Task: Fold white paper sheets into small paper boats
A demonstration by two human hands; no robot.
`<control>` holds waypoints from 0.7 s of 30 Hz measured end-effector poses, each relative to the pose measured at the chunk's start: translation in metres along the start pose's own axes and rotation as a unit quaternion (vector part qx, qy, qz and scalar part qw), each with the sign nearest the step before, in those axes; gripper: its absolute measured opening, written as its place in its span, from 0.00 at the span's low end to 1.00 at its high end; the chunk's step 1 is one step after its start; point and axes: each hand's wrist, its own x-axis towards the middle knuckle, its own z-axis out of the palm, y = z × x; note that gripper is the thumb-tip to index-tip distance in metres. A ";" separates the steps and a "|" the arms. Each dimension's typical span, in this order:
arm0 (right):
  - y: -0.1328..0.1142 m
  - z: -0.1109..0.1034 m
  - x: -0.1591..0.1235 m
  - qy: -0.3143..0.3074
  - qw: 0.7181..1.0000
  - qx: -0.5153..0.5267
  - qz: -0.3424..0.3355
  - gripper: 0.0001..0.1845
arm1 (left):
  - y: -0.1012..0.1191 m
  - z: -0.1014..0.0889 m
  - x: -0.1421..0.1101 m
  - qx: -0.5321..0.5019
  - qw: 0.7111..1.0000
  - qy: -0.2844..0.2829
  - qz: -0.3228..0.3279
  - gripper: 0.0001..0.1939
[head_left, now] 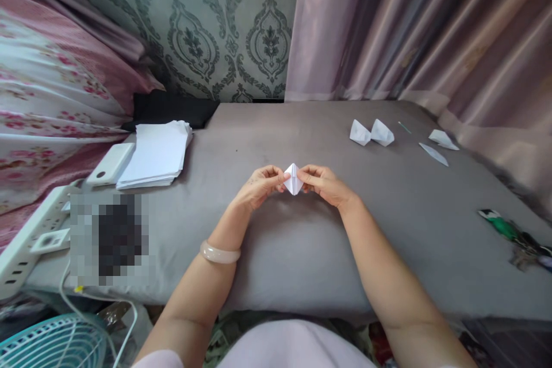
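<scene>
A small folded piece of white paper [294, 180], diamond-shaped with a crease down its middle, is held just above the grey-covered table [276, 259]. My left hand [262, 185] pinches its left corner between thumb and fingers. On the opposite corner, my right hand [324, 183] has the same kind of pinch. Both thumbs lie on the near face of the paper, and the fingers behind it are partly hidden. A pale bangle [219, 254] circles my left wrist.
White paper sheets [152, 155] are stacked at left beside a white box [111, 164] and a power strip [37, 236]. Folded paper shapes [382, 133] stand back right, near flatter paper pieces [443, 139]. A green-and-black item [506, 229] lies right. A fan [54, 342] is lower left.
</scene>
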 end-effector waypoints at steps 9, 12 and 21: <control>0.011 0.008 0.007 0.082 0.996 -0.044 -0.008 0.18 | -0.012 -0.002 0.008 0.051 0.994 0.065 0.070 0.20; 0.015 0.010 0.011 0.106 0.994 -0.024 -0.021 0.23 | -0.012 0.001 0.009 0.025 0.990 0.095 0.098 0.21; 0.017 0.010 0.014 0.098 0.991 -0.064 -0.063 0.15 | -0.012 0.003 0.010 0.028 0.992 0.086 0.090 0.20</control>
